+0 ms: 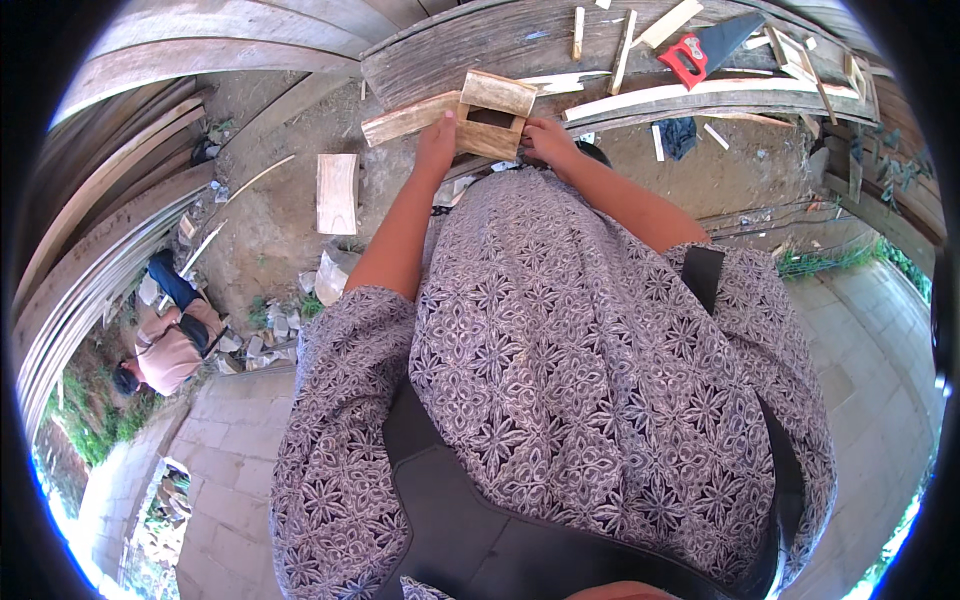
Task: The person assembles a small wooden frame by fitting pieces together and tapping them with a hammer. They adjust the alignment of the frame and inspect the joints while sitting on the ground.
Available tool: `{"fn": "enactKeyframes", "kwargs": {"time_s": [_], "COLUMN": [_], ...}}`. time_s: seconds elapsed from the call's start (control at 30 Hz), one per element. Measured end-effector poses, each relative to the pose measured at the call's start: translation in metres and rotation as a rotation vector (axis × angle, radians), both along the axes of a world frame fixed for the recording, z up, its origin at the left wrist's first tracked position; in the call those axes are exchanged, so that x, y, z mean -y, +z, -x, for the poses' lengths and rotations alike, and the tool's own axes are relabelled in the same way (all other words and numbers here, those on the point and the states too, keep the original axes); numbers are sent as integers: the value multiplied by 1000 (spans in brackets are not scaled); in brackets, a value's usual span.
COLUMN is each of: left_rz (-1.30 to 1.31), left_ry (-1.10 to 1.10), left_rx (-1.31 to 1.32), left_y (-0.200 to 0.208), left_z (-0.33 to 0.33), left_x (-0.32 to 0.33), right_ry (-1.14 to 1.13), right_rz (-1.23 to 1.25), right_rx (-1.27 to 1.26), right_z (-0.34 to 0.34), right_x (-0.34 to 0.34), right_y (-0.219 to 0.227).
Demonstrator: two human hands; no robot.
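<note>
Between my two hands is a small wooden box (487, 140), held at the near edge of a workbench. A dark rectangular opening shows in it, and a curved, pale wooden piece (498, 92) lies along its far side. My left hand (436, 148) is closed on the box's left side, with the thumb on top. At the right side, the fingers of my right hand (548, 142) are closed on the box's edge. A flat board (412, 117) reaches out to the left from beside the box; whether it is joined to it I cannot tell.
On the weathered plank bench (430, 62) lie a red-handled handsaw (686, 60), a long pale strip (700, 97) and several offcuts. A wooden block (337, 194) rests on the dirt to the left. Another person (172, 350) is bent low at the far left, near stacked boards and broken stones.
</note>
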State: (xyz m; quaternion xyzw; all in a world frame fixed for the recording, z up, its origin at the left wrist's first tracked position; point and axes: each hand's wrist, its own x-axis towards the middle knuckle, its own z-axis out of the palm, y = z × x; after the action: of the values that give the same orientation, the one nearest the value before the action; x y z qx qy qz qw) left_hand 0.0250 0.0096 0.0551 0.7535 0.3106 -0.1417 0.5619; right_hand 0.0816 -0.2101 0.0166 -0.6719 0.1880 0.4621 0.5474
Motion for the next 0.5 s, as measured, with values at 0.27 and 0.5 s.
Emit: {"fn": "enactKeyframes", "kwargs": {"time_s": [0.27, 0.5], "left_rz": [181, 191], "left_ry": [101, 73], "left_rx": [-254, -288], "left_y": [10, 20], "left_z": [0, -3], "left_x": [1, -4], "right_ry": [-115, -111], "right_rz": [38, 33], "right_rx": [8, 94], "right_z": [-11, -14], "right_x": [1, 1], "right_y": [40, 43]}}
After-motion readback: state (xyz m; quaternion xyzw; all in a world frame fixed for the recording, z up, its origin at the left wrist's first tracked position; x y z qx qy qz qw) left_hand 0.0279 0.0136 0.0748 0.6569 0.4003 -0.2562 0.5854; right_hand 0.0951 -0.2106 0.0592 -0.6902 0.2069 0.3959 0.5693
